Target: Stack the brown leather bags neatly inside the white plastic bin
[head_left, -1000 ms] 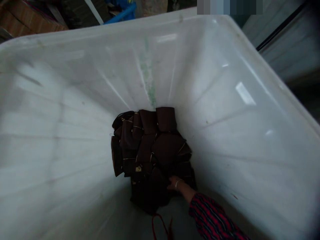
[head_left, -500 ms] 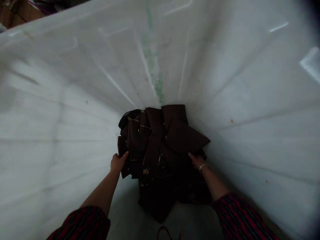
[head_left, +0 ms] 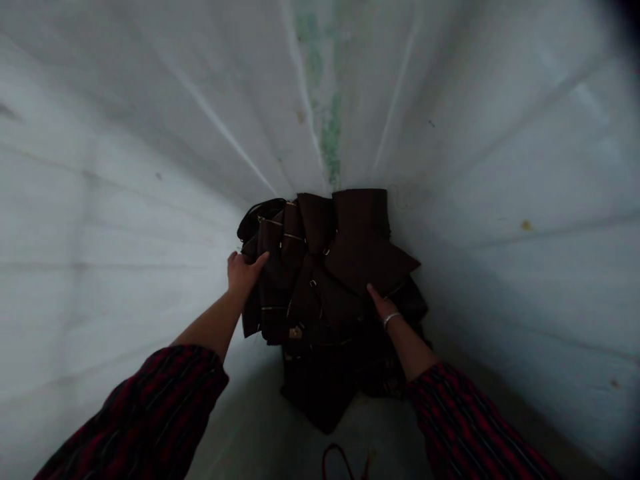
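Reaching down into a deep white bin (head_left: pixel 125 200), head view. Pile of dark brown fabric pieces (head_left: pixel 325 280) lies at frame centre, on the bin floor. Left hand (head_left: pixel 243 273) grips the pile's left edge. Right hand (head_left: pixel 381 307) presses its lower right side; grip unclear. Red cord (head_left: pixel 340 460) at bottom centre.

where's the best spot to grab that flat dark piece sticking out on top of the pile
Probably its near edge, by the right hand. The top dark piece lies flat with its pointed corner overhanging the pile on the right, so come from the right and pinch that free edge from below.
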`<state>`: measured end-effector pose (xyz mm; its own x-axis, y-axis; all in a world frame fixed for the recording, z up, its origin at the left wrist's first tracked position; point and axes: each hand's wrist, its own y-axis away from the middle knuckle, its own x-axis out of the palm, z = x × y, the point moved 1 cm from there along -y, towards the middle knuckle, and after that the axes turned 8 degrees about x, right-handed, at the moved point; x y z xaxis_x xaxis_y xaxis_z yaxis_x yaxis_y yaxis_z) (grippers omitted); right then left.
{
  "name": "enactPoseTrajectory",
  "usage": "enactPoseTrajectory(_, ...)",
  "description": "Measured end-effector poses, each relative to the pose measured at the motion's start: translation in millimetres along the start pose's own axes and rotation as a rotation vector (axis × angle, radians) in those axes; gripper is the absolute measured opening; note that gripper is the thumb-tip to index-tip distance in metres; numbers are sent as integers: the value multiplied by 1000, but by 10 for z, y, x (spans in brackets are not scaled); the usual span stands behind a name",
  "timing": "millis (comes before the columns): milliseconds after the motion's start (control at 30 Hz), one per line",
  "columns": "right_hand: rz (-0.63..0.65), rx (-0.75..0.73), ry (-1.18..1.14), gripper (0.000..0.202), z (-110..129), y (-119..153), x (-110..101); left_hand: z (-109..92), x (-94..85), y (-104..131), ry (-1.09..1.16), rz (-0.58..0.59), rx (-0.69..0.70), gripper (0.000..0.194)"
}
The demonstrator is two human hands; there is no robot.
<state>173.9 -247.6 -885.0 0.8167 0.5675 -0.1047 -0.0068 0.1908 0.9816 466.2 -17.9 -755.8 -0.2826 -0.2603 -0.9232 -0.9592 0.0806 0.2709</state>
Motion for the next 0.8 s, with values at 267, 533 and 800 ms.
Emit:
enactPoseTrajectory(267, 282, 62, -496, 65, -28, -16, 218, -214, -67, -551, 246, 89, -48, 97)
enactPoseTrajectory(533, 320, 132, -366, 54, -20, -61, 228, -318, 102, -628, 320, 679, 49, 68)
enactPoseTrajectory(800, 245, 96, -441, 50, -63, 82, 362, -122, 306, -319, 460, 690, 52, 77)
